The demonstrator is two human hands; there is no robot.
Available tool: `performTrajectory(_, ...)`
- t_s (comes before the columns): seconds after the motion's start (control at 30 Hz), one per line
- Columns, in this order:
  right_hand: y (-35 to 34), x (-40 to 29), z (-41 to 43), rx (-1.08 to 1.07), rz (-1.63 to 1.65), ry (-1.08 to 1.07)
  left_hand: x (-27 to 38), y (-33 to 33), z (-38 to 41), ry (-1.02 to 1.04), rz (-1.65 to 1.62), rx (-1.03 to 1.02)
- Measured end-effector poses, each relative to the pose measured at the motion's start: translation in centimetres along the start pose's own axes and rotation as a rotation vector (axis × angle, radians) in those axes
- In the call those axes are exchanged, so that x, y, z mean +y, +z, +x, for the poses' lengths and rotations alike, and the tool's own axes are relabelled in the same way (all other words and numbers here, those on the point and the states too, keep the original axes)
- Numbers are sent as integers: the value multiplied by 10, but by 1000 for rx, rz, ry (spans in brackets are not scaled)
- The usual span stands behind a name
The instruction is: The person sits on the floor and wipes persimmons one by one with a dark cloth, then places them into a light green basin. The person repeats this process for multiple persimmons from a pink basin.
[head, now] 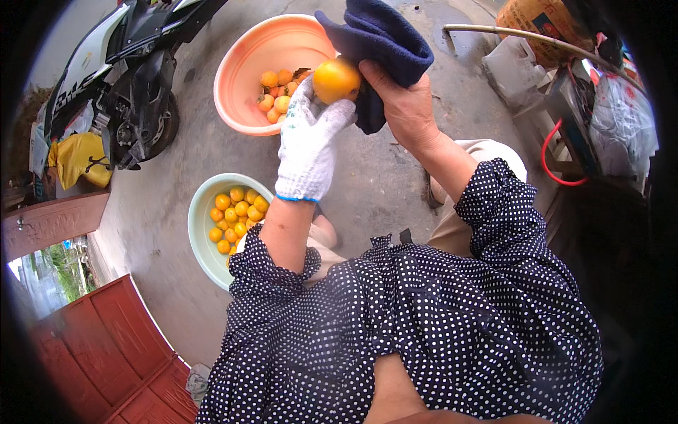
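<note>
My left hand (pixel 312 138) wears a white knitted work glove with a blue cuff edge and holds a glossy orange persimmon (pixel 337 81) between thumb and fingers. A folded navy-blue cloth (pixel 389 40) is gripped in my bare right hand (pixel 405 103), right beside the fruit. Whether the cloth presses on the fruit's far side is hidden. Behind my gloved hand stands a pink-orange plastic basin (pixel 241 79) with several dull, dusty-looking persimmons (pixel 269 79) in it. Nearer, left of my forearm, a pale green basin (pixel 200 212) contains several shinier persimmons (pixel 231 214).
A motorcycle (pixel 132 79) with a yellow bag (pixel 82 159) near it stands at the left. To the right are a white plastic jug (pixel 514 69), a long bamboo pole (pixel 508 32), a red hose (pixel 548 153) and a clear plastic bag (pixel 617 127). A red door (pixel 100 350) is at lower left.
</note>
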State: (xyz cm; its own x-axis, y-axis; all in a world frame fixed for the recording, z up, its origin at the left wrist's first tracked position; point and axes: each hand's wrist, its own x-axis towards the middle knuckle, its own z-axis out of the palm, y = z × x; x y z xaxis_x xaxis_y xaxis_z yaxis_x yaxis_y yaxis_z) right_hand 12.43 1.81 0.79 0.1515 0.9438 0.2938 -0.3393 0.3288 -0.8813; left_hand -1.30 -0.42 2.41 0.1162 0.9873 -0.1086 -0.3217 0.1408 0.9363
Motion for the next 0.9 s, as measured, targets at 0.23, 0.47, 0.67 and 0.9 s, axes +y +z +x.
performTrajectory(0.23, 12, -1, -9, -25, 41, 29, -4, -12, 2, -3, -99, -28)
performTrajectory(0.47, 0, -11, -1, -251, -318, -123, 1, -14, 5, 189, 985, -15)
performTrajectory(0.67, -7, -5, -9, -367, -432, 30, 1, -6, 1, 67, 522, -138)
performTrajectory(0.9, -11, -3, 2, -128, 3, 482, -12, -6, -6, 207, 719, -103)
